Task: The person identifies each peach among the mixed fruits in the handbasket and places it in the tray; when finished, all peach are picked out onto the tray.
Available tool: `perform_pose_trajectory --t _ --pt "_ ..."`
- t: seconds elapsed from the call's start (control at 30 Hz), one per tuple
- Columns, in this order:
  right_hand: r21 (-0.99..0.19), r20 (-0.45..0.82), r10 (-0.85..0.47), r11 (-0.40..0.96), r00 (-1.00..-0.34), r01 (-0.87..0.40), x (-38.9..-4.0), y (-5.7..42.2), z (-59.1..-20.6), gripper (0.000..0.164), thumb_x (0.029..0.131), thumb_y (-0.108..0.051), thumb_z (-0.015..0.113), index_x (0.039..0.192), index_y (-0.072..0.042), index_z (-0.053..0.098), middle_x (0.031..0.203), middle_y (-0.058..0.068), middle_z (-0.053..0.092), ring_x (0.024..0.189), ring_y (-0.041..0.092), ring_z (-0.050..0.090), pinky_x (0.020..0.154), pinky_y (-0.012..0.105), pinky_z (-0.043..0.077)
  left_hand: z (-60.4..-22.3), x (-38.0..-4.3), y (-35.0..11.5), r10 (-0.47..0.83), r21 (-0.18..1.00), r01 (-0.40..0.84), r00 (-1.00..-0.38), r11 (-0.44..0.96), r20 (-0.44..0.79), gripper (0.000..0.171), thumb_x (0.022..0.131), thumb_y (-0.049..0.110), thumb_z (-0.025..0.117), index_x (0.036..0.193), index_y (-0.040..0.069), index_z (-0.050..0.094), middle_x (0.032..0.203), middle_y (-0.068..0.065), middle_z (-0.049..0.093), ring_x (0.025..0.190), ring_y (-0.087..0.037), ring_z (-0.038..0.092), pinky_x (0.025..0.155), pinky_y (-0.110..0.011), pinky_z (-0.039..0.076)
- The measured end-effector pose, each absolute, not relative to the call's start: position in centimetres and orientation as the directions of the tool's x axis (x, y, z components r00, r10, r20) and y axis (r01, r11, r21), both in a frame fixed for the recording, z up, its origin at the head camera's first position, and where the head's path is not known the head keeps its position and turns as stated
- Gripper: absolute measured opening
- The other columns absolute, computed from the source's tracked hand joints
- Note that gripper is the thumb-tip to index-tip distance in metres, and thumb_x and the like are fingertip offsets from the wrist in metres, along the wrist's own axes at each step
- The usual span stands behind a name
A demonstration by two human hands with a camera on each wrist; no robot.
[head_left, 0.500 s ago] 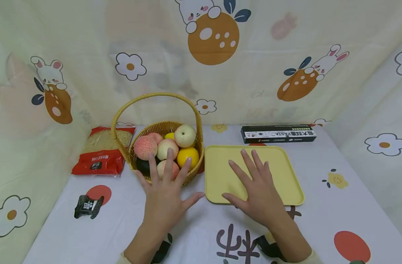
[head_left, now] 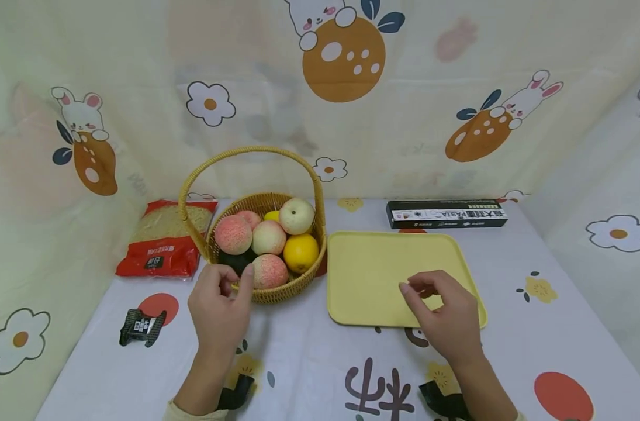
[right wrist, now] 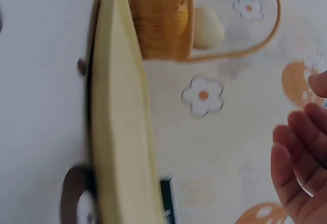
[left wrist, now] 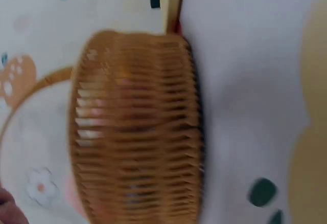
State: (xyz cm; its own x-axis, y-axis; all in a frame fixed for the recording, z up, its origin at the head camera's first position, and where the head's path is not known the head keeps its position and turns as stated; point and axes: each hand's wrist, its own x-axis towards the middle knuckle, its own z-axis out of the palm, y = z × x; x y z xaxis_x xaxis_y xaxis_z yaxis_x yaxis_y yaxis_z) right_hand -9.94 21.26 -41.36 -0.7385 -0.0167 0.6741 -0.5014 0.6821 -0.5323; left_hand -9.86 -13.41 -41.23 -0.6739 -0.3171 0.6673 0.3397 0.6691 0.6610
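My left hand (head_left: 218, 307) is near the basket (left wrist: 135, 137), right hand (head_left: 453, 318) near the tray (head_left: 369, 280); hands empty, well apart; basket and tray stand side by side on the worktop (head_left: 304, 374), presumably for reach

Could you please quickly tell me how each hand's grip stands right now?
Left grip: open, loosely curled, holding nothing.
Right grip: open, loosely curled, holding nothing.

Just beyond left hand (head_left: 220, 307): basket (head_left: 277, 294) was golden-tan weave, peach (head_left: 270, 271) mottled pink-and-cream, round fruit (head_left: 301, 253) solid yellow | by right hand (head_left: 448, 313): tray (head_left: 374, 275) was plain pale yellow | beyond it: box (head_left: 447, 214) was black, white-banded | around both: tabletop (head_left: 309, 362) was white, red-dotted
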Motion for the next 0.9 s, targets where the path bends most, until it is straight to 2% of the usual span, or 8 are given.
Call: perform_pose_trajectory --t 0.07,0.13,0.33,0.53,0.63,0.73,0.83,0.9 --pt "-0.594 0.626 0.05 0.677 -0.778 -0.435 -9.9 22.0 -41.8 0.013 0.083 -0.002 0.085 0.088 -0.008 0.075 0.08 0.0 0.073 0.072 0.002 0.062 0.066 0.006 0.05 -41.6 -10.1 -14.1 -0.387 0.72 0.294 -0.685 0.629 0.617 0.028 0.094 0.013 0.077 0.078 0.005 0.055 0.066 -0.007 0.045 0.063 -0.014 0.04 0.053 -0.02 0.031" --pt "-0.651 0.575 0.118 0.665 -0.809 -0.366 -9.8 22.6 -42.1 0.015 0.084 -0.003 0.084 0.08 -0.01 0.071 0.073 -0.002 0.069 0.067 -0.002 0.057 0.062 0.007 0.047 -41.8 -10.2 -14.6 -0.44 0.766 0.243 -0.699 0.595 0.563 0.032 0.095 0.01 0.075 0.074 0.005 0.052 0.062 -0.005 0.043 0.058 -0.013 0.039 0.048 -0.021 0.03" --pt "-0.758 0.448 0.273 0.621 -0.851 -0.199 -9.6 23.5 -42.6 0.037 0.088 -0.007 0.083 0.065 -0.01 0.054 0.057 -0.007 0.048 0.053 0.004 0.041 0.044 0.018 0.033 -41.7 -9.9 -15.6 -0.537 0.867 0.133 -0.737 0.48 0.41 0.04 0.092 -0.003 0.065 0.061 0.006 0.043 0.052 -0.001 0.039 0.049 -0.016 0.039 0.039 -0.026 0.027" --pt "-0.86 0.345 0.34 0.487 -0.875 -0.15 -9.3 24.0 -42.5 0.046 0.093 -0.001 0.074 0.06 -0.007 0.043 0.051 -0.006 0.035 0.043 0.008 0.03 0.037 0.026 0.024 -42.0 -9.8 -16.1 -0.609 0.942 -0.003 -0.763 0.337 0.216 0.037 0.093 0.003 0.065 0.064 0.005 0.044 0.057 -0.002 0.04 0.057 -0.02 0.042 0.041 -0.027 0.029" --pt "-0.88 0.313 0.349 0.456 -0.883 -0.131 -9.4 24.0 -42.6 0.045 0.094 -0.001 0.072 0.06 -0.006 0.043 0.051 -0.005 0.034 0.044 0.01 0.03 0.036 0.027 0.024 -42.2 -10.0 -16.3 -0.629 0.961 -0.08 -0.77 0.266 0.109 0.027 0.094 0.008 0.069 0.077 0.005 0.049 0.072 -0.006 0.045 0.07 -0.021 0.046 0.049 -0.023 0.036" --pt "-0.886 0.298 0.353 0.449 -0.887 -0.119 -9.6 24.1 -42.7 0.044 0.095 -0.003 0.073 0.061 -0.005 0.045 0.051 -0.004 0.035 0.044 0.011 0.03 0.037 0.028 0.024 -42.6 -10.4 -16.5 -0.612 0.975 -0.164 -0.79 0.153 -0.037 0.024 0.095 0.016 0.074 0.1 0.008 0.051 0.098 -0.008 0.051 0.087 -0.02 0.05 0.059 -0.018 0.047" --pt "-0.889 0.29 0.356 0.443 -0.888 -0.113 -9.7 24.1 -42.8 0.041 0.095 -0.005 0.074 0.063 -0.005 0.048 0.052 -0.003 0.037 0.045 0.012 0.031 0.037 0.028 0.025 -42.9 -11.0 -16.8 -0.542 0.971 -0.238 -0.816 -0.001 -0.201 0.045 0.096 0.024 0.075 0.128 0.012 0.046 0.135 -0.012 0.051 0.111 -0.023 0.055 0.077 -0.021 0.06" --pt "-0.893 0.283 0.359 0.438 -0.889 -0.108 -9.8 24.1 -42.9 0.039 0.095 -0.007 0.074 0.064 -0.005 0.05 0.052 -0.003 0.038 0.045 0.013 0.032 0.038 0.029 0.026 -43.2 -11.4 -17.0 -0.476 0.956 -0.277 -0.832 -0.091 -0.286 0.063 0.097 0.027 0.075 0.145 0.016 0.036 0.16 -0.013 0.037 0.133 -0.027 0.05 0.093 -0.034 0.064"
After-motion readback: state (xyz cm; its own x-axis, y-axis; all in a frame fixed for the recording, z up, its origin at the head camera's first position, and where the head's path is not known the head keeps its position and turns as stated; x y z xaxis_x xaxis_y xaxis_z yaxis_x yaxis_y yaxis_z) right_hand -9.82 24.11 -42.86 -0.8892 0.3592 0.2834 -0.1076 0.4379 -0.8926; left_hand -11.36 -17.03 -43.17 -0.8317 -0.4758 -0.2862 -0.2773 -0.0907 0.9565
